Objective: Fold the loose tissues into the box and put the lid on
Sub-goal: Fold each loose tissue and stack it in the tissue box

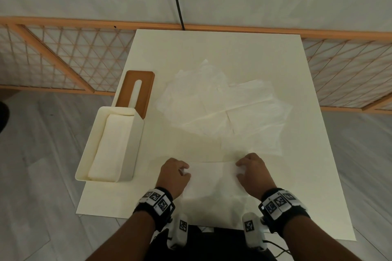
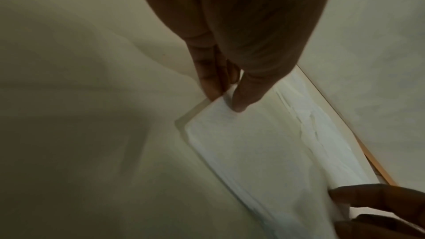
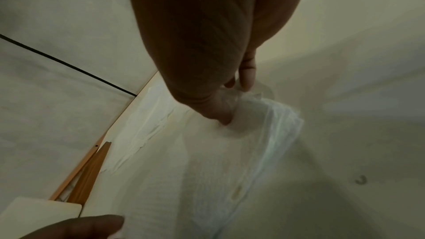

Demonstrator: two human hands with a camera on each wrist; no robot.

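Pinching opposite ends of one folded tissue [image 1: 212, 178], the person's two hands had it stretched flat between them on the counter [image 1: 307, 176], near its front edge. The left hand [image 1: 174, 175] had its thumb and fingers [image 2: 239, 101] closed on the tissue's left corner, and the right hand [image 1: 252, 172] had its fingers [image 3: 220, 114] gathered on the right end, which bunched and lifted a little there. My guess was that holding both ends kept the thin sheet taut and square, so the crease would stay even and the strip would suit the long, narrow box.

That cream tissue box [image 1: 110, 144] stood open just to the left of the left hand, overhanging the counter's left edge, with a pale layer inside that I took for tissues already laid in. Its brown slotted lid [image 1: 135, 91] lay flat just behind it, off the box, presumably waiting until the last tissue went in. Farther back, across the middle of the counter, the loose tissues [image 1: 222, 108] lay spread and overlapping, well apart from either hand.
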